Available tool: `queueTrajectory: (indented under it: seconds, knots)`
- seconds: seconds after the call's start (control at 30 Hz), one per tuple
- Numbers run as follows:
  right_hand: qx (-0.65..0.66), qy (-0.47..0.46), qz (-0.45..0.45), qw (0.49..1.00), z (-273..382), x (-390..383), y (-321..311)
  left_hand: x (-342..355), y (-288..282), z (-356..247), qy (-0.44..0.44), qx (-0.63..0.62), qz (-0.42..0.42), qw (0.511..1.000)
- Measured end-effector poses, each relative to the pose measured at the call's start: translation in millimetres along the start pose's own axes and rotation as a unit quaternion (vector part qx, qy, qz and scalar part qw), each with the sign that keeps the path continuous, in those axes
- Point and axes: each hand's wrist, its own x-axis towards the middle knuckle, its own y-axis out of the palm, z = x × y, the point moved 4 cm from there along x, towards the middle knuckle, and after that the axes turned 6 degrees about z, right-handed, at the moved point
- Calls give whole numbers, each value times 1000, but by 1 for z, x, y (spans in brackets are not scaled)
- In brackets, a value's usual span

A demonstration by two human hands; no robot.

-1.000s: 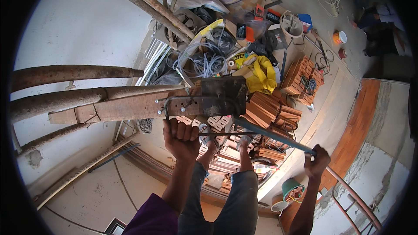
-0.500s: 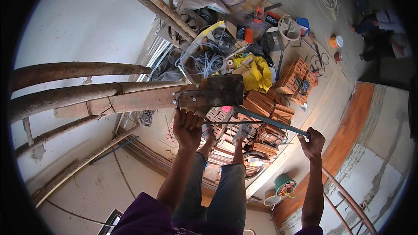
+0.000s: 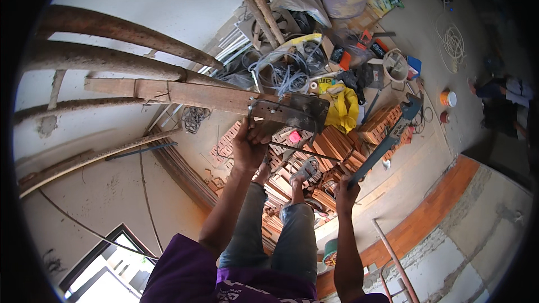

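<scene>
Fingers (image 3: 242,133) of the left hand (image 3: 251,147) curl tightly around a dark rod (image 3: 306,151) just to the near left of a dark metal block (image 3: 321,110). The rod's straight length runs rightward past the block's near side, while a bent section rises from the fist and crosses the block's face; the hand hides where the two meet. To the block's near right, the right hand (image 3: 347,191) is closed around the lower end of a blue bar (image 3: 387,145), which slants up to a hooked tip well to the block's right.

A wooden plank (image 3: 208,94) extends left from the block, beside rusty poles (image 3: 126,29). Red bricks (image 3: 331,141) lie stacked on the floor below the block and toward the worker's sandaled feet (image 3: 306,171). A crumpled yellow bag (image 3: 343,108) rests to the block's right, with coiled clear tubing (image 3: 283,77) beyond it on the far left side. Farther right of the block are a white bucket (image 3: 396,65), an orange-and-white pail (image 3: 448,99) and, dimly visible, another person (image 3: 508,98).
</scene>
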Motion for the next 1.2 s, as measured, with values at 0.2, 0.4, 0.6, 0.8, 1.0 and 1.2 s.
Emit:
queueTrajectory:
  seconds: [0.2,0.4,0.6,0.8,1.0,1.2]
  knots:
    - [198,-3,62,978,41,16,67,-3,17,-1,41,20,-43,998]
    - [336,-22,108,935,72,4,75,-11,31,-8,48,6,-33,998]
    - [408,14,94,908,90,1,79,-13,48,-14,7,14,-35,999]
    - [434,-13,95,896,115,-5,84,-7,36,-28,-2,143,-110,984]
    - [350,-54,127,927,154,-13,87,-19,60,-45,-5,135,-91,987]
    - [291,-126,177,932,189,-33,93,-45,92,-74,89,286,-85,950]
